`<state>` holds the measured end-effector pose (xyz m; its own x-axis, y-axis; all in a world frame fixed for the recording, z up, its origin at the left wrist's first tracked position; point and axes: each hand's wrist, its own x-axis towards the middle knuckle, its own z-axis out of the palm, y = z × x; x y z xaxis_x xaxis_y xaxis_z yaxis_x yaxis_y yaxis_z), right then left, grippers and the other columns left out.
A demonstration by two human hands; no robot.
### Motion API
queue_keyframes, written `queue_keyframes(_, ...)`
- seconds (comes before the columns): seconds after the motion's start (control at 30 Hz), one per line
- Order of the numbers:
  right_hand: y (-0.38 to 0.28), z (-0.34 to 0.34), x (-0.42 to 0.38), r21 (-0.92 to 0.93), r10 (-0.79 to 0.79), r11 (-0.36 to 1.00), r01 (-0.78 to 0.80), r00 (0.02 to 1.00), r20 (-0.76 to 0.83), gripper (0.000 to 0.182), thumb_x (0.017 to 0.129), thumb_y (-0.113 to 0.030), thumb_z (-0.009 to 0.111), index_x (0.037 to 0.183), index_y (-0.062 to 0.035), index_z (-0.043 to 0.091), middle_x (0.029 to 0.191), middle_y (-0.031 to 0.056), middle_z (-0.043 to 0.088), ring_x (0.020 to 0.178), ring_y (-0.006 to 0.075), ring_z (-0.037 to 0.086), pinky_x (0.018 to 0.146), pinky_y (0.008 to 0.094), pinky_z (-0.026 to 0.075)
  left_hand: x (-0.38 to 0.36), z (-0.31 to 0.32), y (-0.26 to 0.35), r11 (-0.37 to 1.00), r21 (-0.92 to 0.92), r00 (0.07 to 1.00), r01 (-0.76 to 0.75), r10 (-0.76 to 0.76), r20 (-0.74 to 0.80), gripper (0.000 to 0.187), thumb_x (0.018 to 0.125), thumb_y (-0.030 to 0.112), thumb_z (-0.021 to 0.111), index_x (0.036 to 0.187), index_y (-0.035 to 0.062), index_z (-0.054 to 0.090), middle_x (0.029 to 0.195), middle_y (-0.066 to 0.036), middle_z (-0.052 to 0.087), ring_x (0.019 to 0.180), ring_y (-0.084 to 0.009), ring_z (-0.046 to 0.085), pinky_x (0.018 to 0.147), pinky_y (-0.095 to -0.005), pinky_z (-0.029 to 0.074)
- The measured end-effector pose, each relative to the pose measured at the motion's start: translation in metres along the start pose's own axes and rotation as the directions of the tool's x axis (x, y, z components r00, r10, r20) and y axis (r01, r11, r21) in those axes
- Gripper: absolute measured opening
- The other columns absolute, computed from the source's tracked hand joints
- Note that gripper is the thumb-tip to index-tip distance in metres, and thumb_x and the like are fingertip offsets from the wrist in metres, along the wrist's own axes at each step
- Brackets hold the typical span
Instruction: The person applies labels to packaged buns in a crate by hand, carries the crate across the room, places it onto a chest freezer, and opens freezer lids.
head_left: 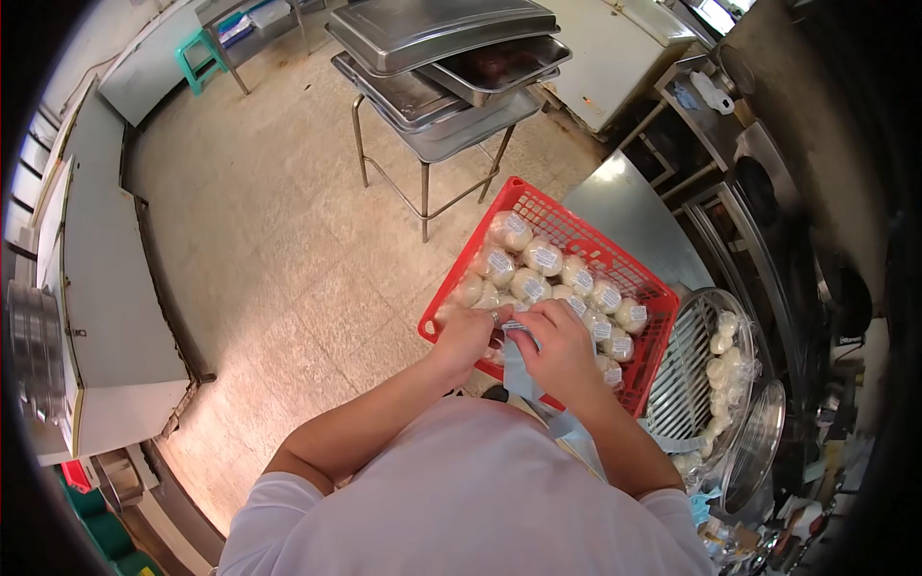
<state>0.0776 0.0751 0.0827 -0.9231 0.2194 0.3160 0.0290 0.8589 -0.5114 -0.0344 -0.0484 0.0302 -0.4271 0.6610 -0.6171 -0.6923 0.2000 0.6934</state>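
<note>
Both hands meet over the near side of a red plastic basket (663,331). My left hand (468,341) has its fingers bent and pressed together by a small white printed label (517,325). My right hand (559,344) pinches at the same label from the other side. A pale blue strip (520,370) hangs down from between the hands and runs on toward the right forearm. Several round white items in clear wrap (543,256) fill the basket, many with a printed label on top. The hands hide part of the nearest items.
A metal stool (424,192) beyond the basket bears stacked steel trays (442,34). To the right, a round slatted tray (677,384) holds more wrapped white items (735,365), near a round lid (754,446). A green stool (199,60) stands far left.
</note>
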Motion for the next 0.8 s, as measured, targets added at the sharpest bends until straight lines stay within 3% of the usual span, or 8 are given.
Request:
queue_keyframes(0.2,0.000,0.009,-0.003,-0.084,-0.090,0.993,0.081,0.990,-0.111,0.019,0.076,-0.005,0.081,0.090,-0.0058,0.068,0.088,0.0075,0.058,0.082,0.0294,0.059,0.071,0.0421,0.049,-0.002,0.000,0.002,0.995,-0.017,0.995,-0.099,0.099,-0.018,0.027,0.104,0.016,0.062,0.108,-0.0072,0.075,0.090,-0.009,0.072,0.073,-0.0128,0.063,0.060,-0.0287,0.049)
queue_keyframes(0.37,0.005,0.011,-0.010,-0.114,-0.167,0.982,0.149,0.973,-0.161,0.017,0.075,-0.002,0.080,0.085,-0.0070,0.068,0.084,0.0067,0.057,0.077,0.0280,0.057,0.068,0.0401,0.046,-0.007,0.006,0.005,0.989,0.064,0.990,-0.134,0.136,-0.030,0.028,0.103,0.014,0.063,0.114,-0.0080,0.075,0.084,-0.008,0.072,0.064,-0.0119,0.061,0.054,-0.0278,0.046)
queue_keyframes(0.57,-0.018,-0.015,-0.009,0.093,-0.243,0.961,0.261,0.955,-0.170,0.016,0.077,0.001,0.078,0.086,-0.0073,0.069,0.085,0.0062,0.061,0.075,0.0286,0.058,0.068,0.0392,0.047,0.004,-0.003,-0.019,0.971,0.077,0.971,-0.226,0.231,-0.065,0.029,0.101,0.020,0.068,0.100,-0.0084,0.076,0.077,-0.007,0.070,0.064,-0.0129,0.061,0.056,-0.0304,0.047)
queue_keyframes(0.6,-0.021,-0.025,-0.005,0.163,-0.166,0.967,0.197,0.969,-0.185,0.014,0.078,0.000,0.078,0.088,-0.0064,0.069,0.084,0.0068,0.062,0.075,0.0274,0.059,0.068,0.0388,0.048,-0.002,-0.002,-0.016,0.962,0.097,0.962,-0.255,0.263,-0.079,0.030,0.101,0.021,0.069,0.096,-0.0079,0.076,0.075,-0.007,0.070,0.064,-0.0134,0.061,0.057,-0.0317,0.048)
queue_keyframes(0.67,-0.017,-0.045,0.010,0.303,-0.007,0.951,0.067,0.981,-0.194,0.012,0.081,0.000,0.078,0.090,-0.0045,0.070,0.084,0.0079,0.065,0.074,0.0250,0.061,0.068,0.0378,0.050,-0.022,-0.002,-0.010,0.893,0.393,0.972,-0.221,0.234,0.014,0.032,0.100,0.023,0.070,0.091,-0.0067,0.075,0.072,-0.010,0.068,0.063,-0.0148,0.059,0.059,-0.0353,0.048)
queue_keyframes(0.7,-0.009,-0.045,0.018,0.371,0.100,0.927,-0.047,0.987,-0.125,0.010,0.084,-0.001,0.077,0.091,-0.0029,0.070,0.083,0.0082,0.066,0.073,0.0224,0.061,0.068,0.0359,0.050,-0.031,-0.001,-0.008,0.823,0.529,0.976,-0.207,0.209,0.057,0.033,0.100,0.024,0.071,0.088,-0.0060,0.075,0.070,-0.011,0.068,0.062,-0.0155,0.059,0.060,-0.0371,0.049)
queue_keyframes(0.8,0.027,-0.021,0.043,0.490,0.327,0.797,-0.352,0.935,0.140,0.008,0.089,-0.003,0.075,0.094,0.0010,0.070,0.082,0.0083,0.068,0.074,0.0164,0.063,0.068,0.0319,0.051,-0.044,0.001,-0.007,0.742,0.618,0.956,-0.259,0.106,0.273,0.028,0.101,0.021,0.071,0.088,-0.0036,0.075,0.079,-0.011,0.069,0.078,-0.0117,0.061,0.069,-0.0336,0.049)
